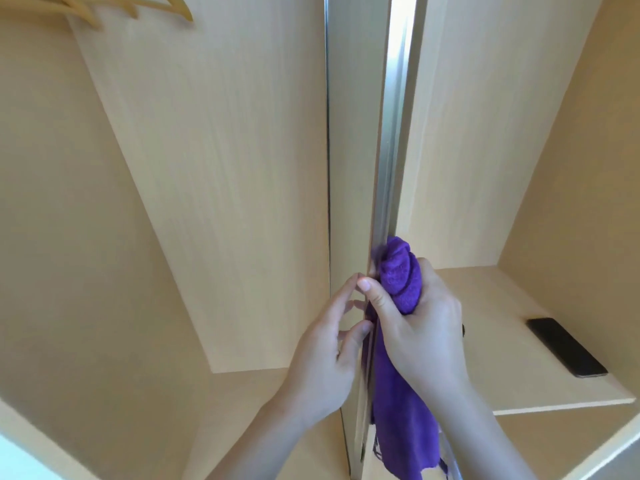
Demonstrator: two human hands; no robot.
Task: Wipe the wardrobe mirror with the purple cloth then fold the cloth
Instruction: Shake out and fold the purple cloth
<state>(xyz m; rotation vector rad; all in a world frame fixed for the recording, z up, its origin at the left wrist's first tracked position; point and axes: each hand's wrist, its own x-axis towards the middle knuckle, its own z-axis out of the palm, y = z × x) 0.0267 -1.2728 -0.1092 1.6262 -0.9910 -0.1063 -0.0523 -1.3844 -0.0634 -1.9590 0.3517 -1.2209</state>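
My right hand [420,317] grips a bunched purple cloth [400,275]; the bunch presses against the metal edge of the wardrobe door [394,150], and the rest of the cloth hangs down below my wrist. The door stands edge-on to me, so its mirror face is not visible from here. My left hand [329,344] rests on the door's edge just left of the cloth, fingers curled around the frame.
Open wooden wardrobe compartments lie on both sides of the door. A black phone [566,346] lies on the right shelf [502,341]. Wooden hangers [138,6] hang at the top left. A lower shelf [249,410] sits under my left arm.
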